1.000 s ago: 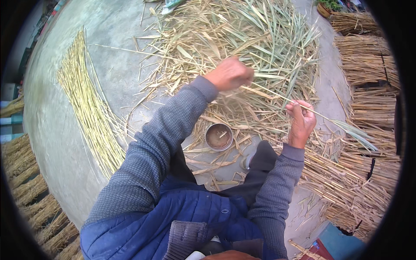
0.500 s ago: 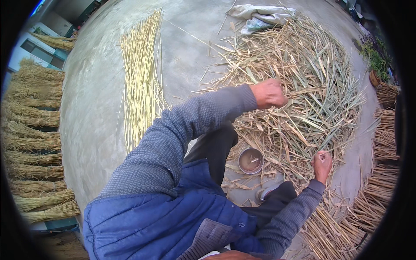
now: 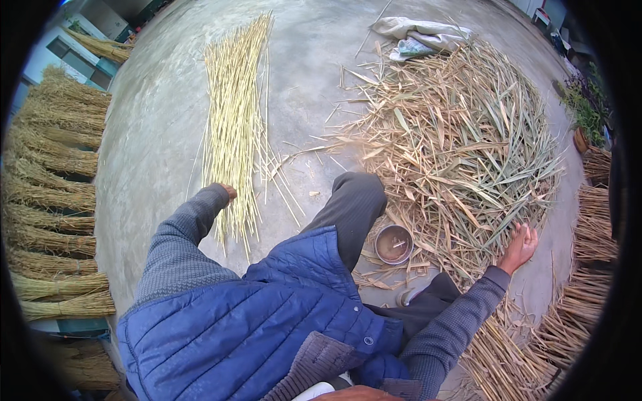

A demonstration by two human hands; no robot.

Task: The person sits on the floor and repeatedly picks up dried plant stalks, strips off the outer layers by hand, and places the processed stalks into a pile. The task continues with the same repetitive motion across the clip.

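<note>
My left hand (image 3: 229, 192) is at the left edge of a long pile of peeled, pale yellow stalks (image 3: 233, 113) lying on the concrete. Its fingers are mostly hidden, so a grip on any stalk cannot be made out. Over on the right, my right hand (image 3: 521, 247) is open, its fingers apart and nothing visible in them. It hovers by the near right edge of a broad heap of dry leaves and husks (image 3: 461, 147), brown in the middle and greener at the right.
A round metal bowl (image 3: 394, 244) stands between my legs and the leaf heap. Beyond the heap lies a crumpled white sack (image 3: 421, 33). Tied bundles (image 3: 53, 217) line the left side; unpeeled brown stalks (image 3: 515, 354) lie at the lower right. Potted plants (image 3: 585, 107) stand far right.
My left hand has swung from above the leaf heap left to the pale stalks. My right hand has shifted slightly right and its fingers have opened. The view has tilted slightly.
</note>
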